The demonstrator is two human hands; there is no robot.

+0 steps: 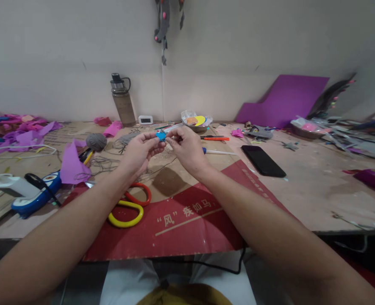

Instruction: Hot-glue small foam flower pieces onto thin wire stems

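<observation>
Arms [247,207] hold blue piece [161,137] before bowl [204,128] of scraps [201,120].

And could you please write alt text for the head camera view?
A left hand holds a small blue piece, right hand at its edge, above a cluttered table. Red-and-yellow scissors lie nearer the camera, a black phone to the right.
</observation>
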